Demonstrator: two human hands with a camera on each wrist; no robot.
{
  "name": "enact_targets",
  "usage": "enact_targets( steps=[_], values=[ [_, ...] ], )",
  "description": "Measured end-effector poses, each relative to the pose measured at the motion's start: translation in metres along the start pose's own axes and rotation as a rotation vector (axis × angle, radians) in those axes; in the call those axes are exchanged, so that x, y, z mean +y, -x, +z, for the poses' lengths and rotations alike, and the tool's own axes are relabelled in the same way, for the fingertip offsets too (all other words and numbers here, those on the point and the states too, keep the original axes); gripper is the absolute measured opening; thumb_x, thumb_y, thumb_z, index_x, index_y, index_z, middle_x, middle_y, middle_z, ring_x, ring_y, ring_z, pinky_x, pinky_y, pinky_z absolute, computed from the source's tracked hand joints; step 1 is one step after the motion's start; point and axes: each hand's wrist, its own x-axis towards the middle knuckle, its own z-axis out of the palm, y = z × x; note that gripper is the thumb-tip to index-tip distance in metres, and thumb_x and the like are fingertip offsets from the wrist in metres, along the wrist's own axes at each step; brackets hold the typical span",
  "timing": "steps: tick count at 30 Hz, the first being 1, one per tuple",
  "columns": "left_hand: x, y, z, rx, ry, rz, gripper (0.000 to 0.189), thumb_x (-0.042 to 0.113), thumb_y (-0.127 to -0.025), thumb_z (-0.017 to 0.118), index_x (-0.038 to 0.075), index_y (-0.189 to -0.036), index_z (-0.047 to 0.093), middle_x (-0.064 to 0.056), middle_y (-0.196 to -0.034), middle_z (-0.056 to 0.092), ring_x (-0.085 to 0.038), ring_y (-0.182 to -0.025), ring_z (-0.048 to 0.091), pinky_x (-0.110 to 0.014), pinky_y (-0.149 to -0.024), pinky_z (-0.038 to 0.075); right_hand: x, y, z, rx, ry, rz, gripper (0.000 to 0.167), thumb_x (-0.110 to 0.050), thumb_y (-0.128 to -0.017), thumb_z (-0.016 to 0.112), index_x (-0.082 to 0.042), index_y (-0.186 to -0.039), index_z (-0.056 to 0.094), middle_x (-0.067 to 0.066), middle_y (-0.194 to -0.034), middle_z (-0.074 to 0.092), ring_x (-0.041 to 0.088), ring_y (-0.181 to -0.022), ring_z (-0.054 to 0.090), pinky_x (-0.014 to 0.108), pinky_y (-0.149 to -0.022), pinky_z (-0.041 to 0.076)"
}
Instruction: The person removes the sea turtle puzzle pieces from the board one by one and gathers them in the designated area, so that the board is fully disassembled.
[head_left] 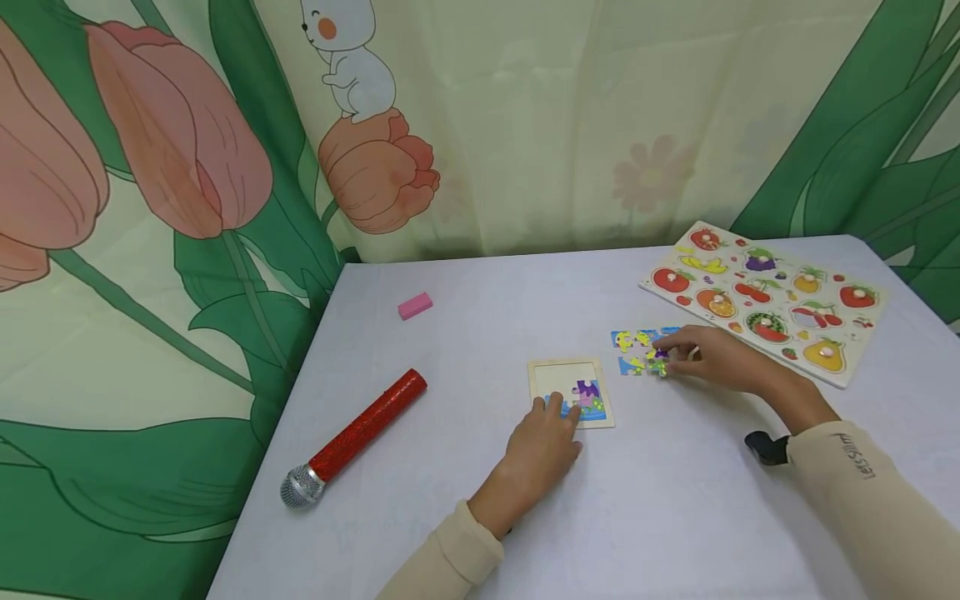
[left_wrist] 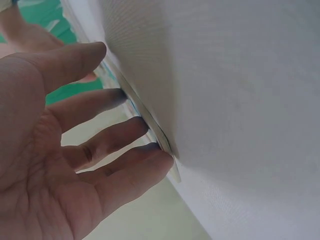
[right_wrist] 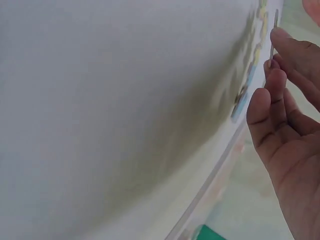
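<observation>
My left hand (head_left: 543, 454) rests its fingertips on the near edge of a small wooden puzzle tray (head_left: 536, 379). Joined jigsaw pieces (head_left: 591, 402), purple, blue and green, fill the tray's lower part. In the left wrist view the fingers (left_wrist: 112, 137) lie slightly bent along the tray's thin edge (left_wrist: 142, 107). To the right of the tray, my right hand (head_left: 712, 358) hovers over loose jigsaw pieces (head_left: 624, 339) in yellow and blue. The right wrist view shows its thumb and fingers pinching a jigsaw piece (right_wrist: 276, 21), seen edge-on and raised off the table.
A red glittery microphone (head_left: 367, 425) lies at the left, with a pink block (head_left: 415, 306) behind it. A fruit peg board (head_left: 757, 292) lies at the back right, close to the right forearm. The white-covered table (head_left: 465, 333) ends at a printed curtain (head_left: 525, 125).
</observation>
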Motion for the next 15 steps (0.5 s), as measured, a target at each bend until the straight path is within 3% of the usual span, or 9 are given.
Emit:
enact_targets(
  steps=[10,15],
  values=[
    [0.0003,-0.0014,0.0037,-0.005,0.022,-0.016,0.05,0.04,-0.096,0.074,0.017,-0.14,0.066,-0.01,-0.131,0.06,-0.024,-0.108,0.062,-0.022,-0.078,0.058,0.0091,-0.0012,0.0058,-0.025,-0.022,0.015,0.041,-0.013,-0.093,0.077,-0.002,-0.132,0.068,0.012,-0.12,0.067,0.022,-0.096,0.059,0.027,-0.076,0.053],
    [0.0,-0.0015,0.0039,-0.015,0.021,-0.012,0.05,0.04,-0.096,0.073,0.018,-0.14,0.066,-0.01,-0.132,0.06,-0.023,-0.107,0.061,-0.021,-0.078,0.057,0.0083,-0.0015,0.0077,-0.019,-0.023,0.051,0.041,-0.013,-0.092,0.079,-0.003,-0.13,0.07,0.008,-0.11,0.064,0.023,-0.092,0.055,0.027,-0.071,0.049]
  ],
)
